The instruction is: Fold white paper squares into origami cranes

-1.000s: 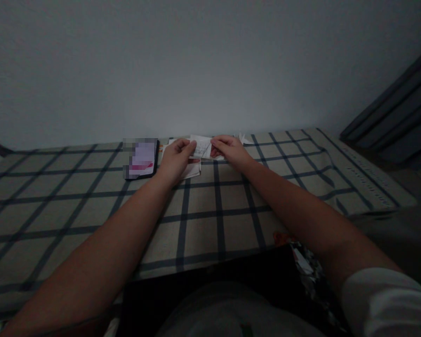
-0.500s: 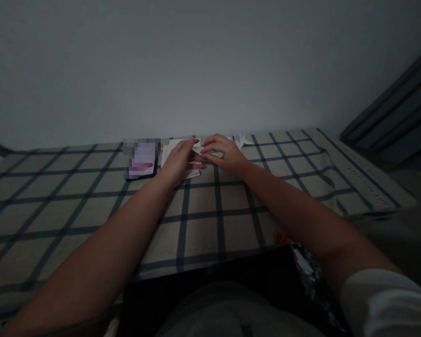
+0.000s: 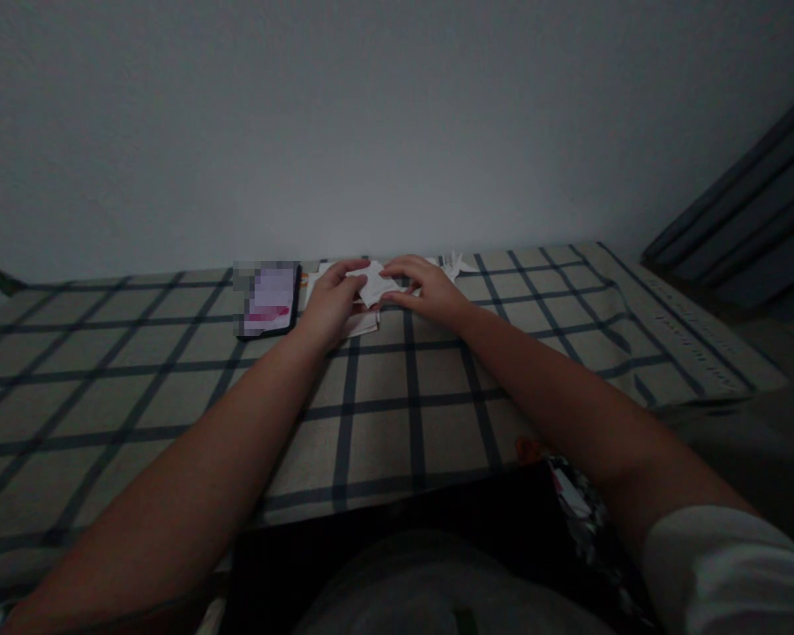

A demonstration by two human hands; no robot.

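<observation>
Between my hands is a small piece of folded white paper [image 3: 374, 285], its broad face turned up toward me. My left hand [image 3: 334, 300] pinches its left side, thumb on the face and fingers behind. At its right edge, my right hand [image 3: 427, 291] grips with thumb and fingertips. Beneath the left hand lie flat white sheets of paper [image 3: 363, 324], partly covered by it. Just beyond the right hand rests a spiky folded white paper shape [image 3: 456, 265], standing on the cloth near the wall.
A phone [image 3: 269, 300] with a lit, partly blurred screen lies left of my left hand. The checked tablecloth [image 3: 384, 432] covers the table, which meets a plain wall [image 3: 397, 132] at the back. A dark striped curtain [image 3: 754, 203] hangs at the right.
The folded paper has turned so that its broad white face shows. My left thumb has moved onto it and the left fingers have closed in; the right hand has barely shifted.
</observation>
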